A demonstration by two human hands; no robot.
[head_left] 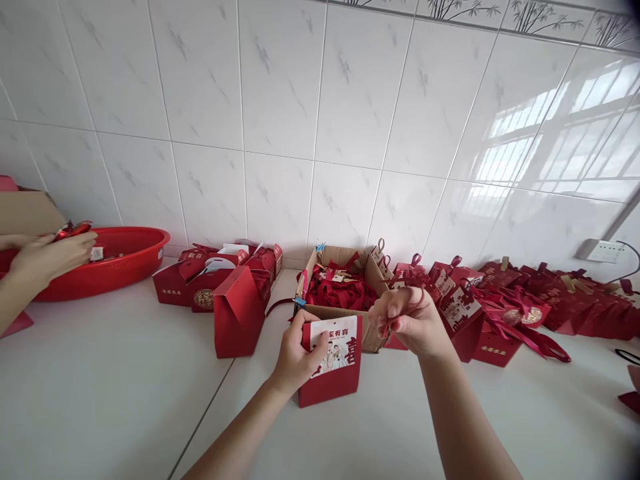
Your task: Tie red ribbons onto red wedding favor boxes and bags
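Observation:
My left hand (pixel 300 353) is closed around the upper left side of a small red gift box (pixel 330 392), thumb on its front. The box stands slightly tilted at the counter's middle. A white card (pixel 347 337) with a printed couple and red characters lies against its front, a small hole near the card's top. Just right of the box, my right hand (pixel 407 317) is raised with thumb and fingers pinched on a thin dark red ribbon, mostly hidden by the fingers. Behind both hands sits an open cardboard carton (pixel 373 333) holding loose red ribbons (pixel 340 293).
Several red gift boxes (pixel 237 313) stand to the left. Rows of ribboned boxes (pixel 500 347) line the right side along the tiled wall. At far left, another person's hands (pixel 55 260) hold shiny red packets over a red basin (pixel 130 267). A power strip (pixel 597 251) lies at right.

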